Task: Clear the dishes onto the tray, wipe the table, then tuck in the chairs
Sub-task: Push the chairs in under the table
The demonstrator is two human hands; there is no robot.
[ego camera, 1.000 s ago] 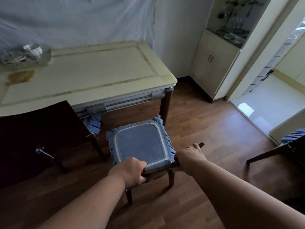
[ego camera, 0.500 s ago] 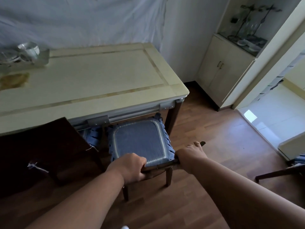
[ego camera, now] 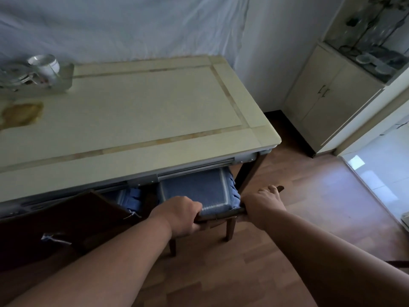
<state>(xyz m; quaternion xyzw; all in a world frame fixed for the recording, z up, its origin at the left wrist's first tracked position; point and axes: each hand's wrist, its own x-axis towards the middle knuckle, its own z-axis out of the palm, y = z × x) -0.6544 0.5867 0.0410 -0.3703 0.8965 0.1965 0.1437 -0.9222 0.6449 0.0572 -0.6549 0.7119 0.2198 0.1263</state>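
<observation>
A dark wooden chair with a blue seat cushion stands with most of its seat under the cream table. My left hand grips the chair's back rail on the left, and my right hand grips the same rail on the right. At the table's far left a tray holds a white cup and other dishes. A yellow-brown cloth lies flat on the tabletop near the tray.
A second dark chair with a blue cushion stands tucked at the left, its backrest close to my left arm. A cream cabinet stands at the back right. Wood floor stretches to the right, with a tiled doorway beyond.
The chair has slid forward under the table with both hands on its back rail; only the rear part of the cushion still shows. The view has moved closer to the table.
</observation>
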